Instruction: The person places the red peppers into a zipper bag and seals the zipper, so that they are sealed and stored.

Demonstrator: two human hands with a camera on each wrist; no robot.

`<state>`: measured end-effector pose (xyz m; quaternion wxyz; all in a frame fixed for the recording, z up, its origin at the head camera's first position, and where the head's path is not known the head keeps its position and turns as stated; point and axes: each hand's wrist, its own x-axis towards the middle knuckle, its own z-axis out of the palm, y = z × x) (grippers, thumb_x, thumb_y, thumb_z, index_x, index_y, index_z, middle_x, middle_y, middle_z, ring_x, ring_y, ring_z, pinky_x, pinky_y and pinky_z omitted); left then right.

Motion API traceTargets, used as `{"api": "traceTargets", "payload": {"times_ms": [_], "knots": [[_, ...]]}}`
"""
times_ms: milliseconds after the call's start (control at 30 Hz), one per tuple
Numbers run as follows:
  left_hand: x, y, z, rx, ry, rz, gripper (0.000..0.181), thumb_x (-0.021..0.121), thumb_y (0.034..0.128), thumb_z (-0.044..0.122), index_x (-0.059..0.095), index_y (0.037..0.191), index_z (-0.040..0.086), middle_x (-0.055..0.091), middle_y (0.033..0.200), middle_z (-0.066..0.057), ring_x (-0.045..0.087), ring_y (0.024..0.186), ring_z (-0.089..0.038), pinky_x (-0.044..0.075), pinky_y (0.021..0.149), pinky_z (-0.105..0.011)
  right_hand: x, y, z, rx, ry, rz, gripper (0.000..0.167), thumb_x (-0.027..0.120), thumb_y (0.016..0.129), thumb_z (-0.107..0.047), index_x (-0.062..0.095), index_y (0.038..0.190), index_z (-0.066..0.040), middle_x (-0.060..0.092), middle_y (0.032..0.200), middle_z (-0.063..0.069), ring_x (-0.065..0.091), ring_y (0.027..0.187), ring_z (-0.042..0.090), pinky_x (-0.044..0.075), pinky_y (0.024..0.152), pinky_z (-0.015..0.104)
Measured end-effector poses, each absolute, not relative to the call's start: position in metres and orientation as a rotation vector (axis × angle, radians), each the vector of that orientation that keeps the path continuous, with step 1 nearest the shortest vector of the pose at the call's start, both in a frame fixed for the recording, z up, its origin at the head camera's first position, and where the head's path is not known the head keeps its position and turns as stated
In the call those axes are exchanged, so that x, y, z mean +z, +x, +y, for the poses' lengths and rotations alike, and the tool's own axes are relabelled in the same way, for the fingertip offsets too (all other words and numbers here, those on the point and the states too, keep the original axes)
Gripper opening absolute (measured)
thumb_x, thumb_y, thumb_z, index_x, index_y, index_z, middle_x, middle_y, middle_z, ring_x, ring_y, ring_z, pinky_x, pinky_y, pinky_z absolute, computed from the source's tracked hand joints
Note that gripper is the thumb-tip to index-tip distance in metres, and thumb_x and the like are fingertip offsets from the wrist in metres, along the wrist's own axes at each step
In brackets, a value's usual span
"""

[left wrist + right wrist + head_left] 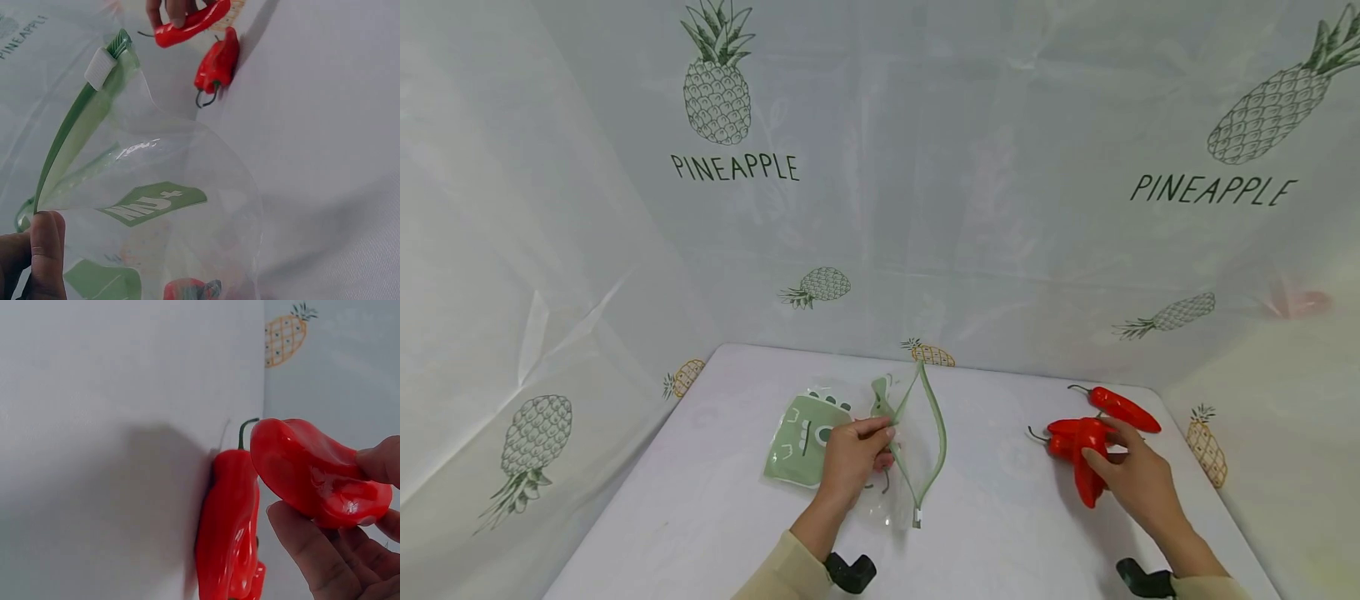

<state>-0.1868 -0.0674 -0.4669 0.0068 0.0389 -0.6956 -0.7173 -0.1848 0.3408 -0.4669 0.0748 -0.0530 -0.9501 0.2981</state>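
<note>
Left hand: the left hand (850, 457) pinches the edge of the see-through bag (796, 443) between thumb and fingers. Some fingertips are hidden.
Bag: it is on the left part of the table (992, 508), with a green face on it. The green strip (942, 433) at its mouth is spread wide. The white slider (100, 69) sits at one end.
Inside the bag: there is something red (187, 290) with stems seen from above. The left wrist view cuts it off at the bottom, and the left hand hides part of it.
Right hand: the right hand (1138, 479) grips a shiny red pepper (1088, 467), thumb on one side and fingers on the other.
Other peppers: the red peppers (1060, 447) behind the held one are partly covered, so they are hard to count. Another, the back pepper (1124, 408), lies near the back right corner.
Edges: the right hand is near the table's right edge. The near edge is out of sight.
Room: a wide bare stretch of white lies between bag and peppers.
Cut off: both sleeves (790, 573) at the bottom.
</note>
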Motion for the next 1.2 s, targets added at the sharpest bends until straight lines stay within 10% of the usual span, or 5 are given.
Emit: {"api": "traceTargets", "payload": {"times_ms": [1200], "knots": [[-0.468, -0.190, -0.059, -2.219, 0.138, -2.192, 0.027, 0.077, 0.0974, 0.013, 0.078, 0.121, 0.001, 0.076, 0.102, -0.015, 0.071, 0.066, -0.008, 0.063, 0.063, -0.021, -0.453, -0.190, 0.240, 1.189, -0.034, -2.735, 0.072, 0.080, 0.094, -0.017, 0.043, 0.155, -0.006, 0.060, 0.139, 0.029, 0.067, 0.113, 0.045, 0.068, 0.069, 0.040]]}}
